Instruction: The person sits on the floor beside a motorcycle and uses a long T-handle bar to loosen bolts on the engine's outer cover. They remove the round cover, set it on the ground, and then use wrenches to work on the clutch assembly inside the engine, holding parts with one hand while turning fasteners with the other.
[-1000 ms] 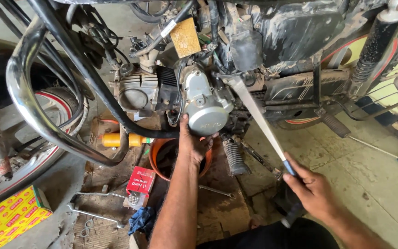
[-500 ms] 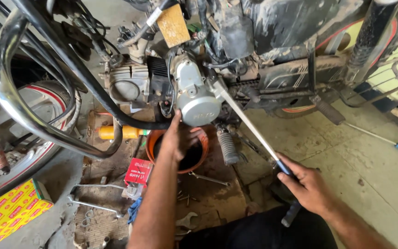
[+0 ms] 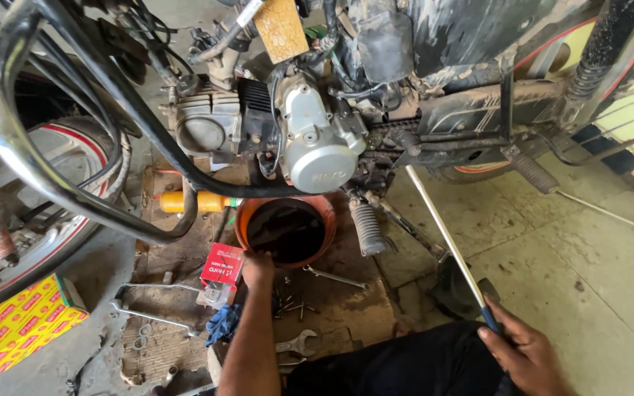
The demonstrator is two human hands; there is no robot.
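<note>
1. The right hand (image 3: 526, 352) sits near right, its grip clamped on the blue handle end of a long steel rod (image 3: 445, 238). The rod slants up and left toward the underside of the engine (image 3: 317, 143); I cannot tell whether its far tip touches anything there.
2. The rod looks stiff, slim and fairly light, but long, so the far end would swing wide. The blue sleeve where the hand has it seems the sure place; the bare metal looks slick.
3. The left hand (image 3: 257, 268) is low in the middle, at the near rim of the orange pan (image 3: 288, 231), just beside a small red box (image 3: 221, 265). Whether its grip is together on anything I cannot tell; the fingers are hidden.
4. The pan stands on the floor under the engine, dark inside, probably oily. I judge it would slosh and slip, so it wants holding by the rim and keeping level.
5. Spanners (image 3: 299, 343) and loose bolts lie on the floor near the left arm, a yellow bottle (image 3: 192, 202) lies left of the pan, and a yellow carton (image 3: 16, 326) sits near left.
</note>
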